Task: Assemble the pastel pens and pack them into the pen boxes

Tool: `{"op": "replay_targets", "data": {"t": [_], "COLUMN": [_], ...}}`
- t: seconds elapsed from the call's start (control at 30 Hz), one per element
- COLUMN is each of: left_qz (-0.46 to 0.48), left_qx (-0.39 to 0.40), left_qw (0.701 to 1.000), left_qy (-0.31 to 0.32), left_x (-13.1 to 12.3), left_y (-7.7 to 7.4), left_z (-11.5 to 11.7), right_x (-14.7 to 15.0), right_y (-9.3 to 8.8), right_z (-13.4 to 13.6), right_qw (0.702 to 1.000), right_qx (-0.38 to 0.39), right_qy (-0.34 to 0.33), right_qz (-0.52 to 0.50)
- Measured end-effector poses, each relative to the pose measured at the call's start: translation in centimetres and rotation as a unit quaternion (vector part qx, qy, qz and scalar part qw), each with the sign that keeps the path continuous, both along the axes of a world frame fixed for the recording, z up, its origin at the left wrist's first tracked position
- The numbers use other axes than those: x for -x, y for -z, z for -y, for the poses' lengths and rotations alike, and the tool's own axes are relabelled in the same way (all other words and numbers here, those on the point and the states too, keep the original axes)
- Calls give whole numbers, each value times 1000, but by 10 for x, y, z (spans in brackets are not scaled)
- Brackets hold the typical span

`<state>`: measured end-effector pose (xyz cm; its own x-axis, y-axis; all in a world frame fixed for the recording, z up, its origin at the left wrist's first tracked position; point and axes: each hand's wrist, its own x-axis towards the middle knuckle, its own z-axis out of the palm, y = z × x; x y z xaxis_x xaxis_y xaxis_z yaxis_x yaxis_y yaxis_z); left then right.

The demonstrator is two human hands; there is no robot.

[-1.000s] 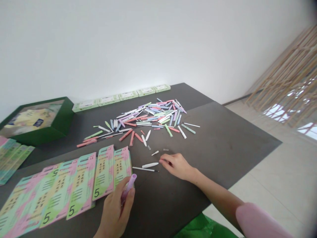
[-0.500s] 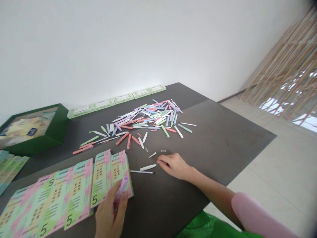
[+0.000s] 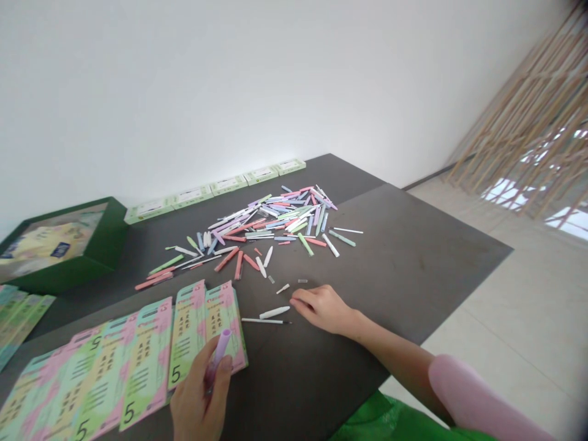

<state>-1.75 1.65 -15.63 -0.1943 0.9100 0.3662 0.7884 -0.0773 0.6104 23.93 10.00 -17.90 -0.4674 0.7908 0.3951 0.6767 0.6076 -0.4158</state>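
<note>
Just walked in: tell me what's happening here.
A person's left hand holds a purple pen barrel above a row of pastel packaging cards. The right hand rests fingertips-down on the dark table beside a white pen piece and a thin refill. A pile of pastel pen parts lies farther back.

Left hand (image 3: 199, 401) cropped below; packets (image 3: 68, 380) cropped left.

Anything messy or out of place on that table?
Pen parts lie in a loose, crisscrossed heap, with strays trailing toward the right hand. The cards sit in a tidy overlapped row. Left hand holds a purple barrel.
</note>
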Motion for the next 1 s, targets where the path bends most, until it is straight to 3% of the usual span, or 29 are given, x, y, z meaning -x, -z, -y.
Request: {"op": "replay_targets", "data": {"t": [0.4, 1.0], "left_qz": [-1, -6], "left_qx": [16, 10], "left_qw": [999, 998], "left_qy": [44, 54], "left_x": [1, 0], "left_y": [-4, -3], "left_z": [-3, 0], "right_x": [-2, -4], "right_y": [0, 2], "right_z": [1, -2], "right_qw": [1000, 1000], "right_qx": [5, 5], "right_qy": [12, 21], "right_qz": [3, 16]}}
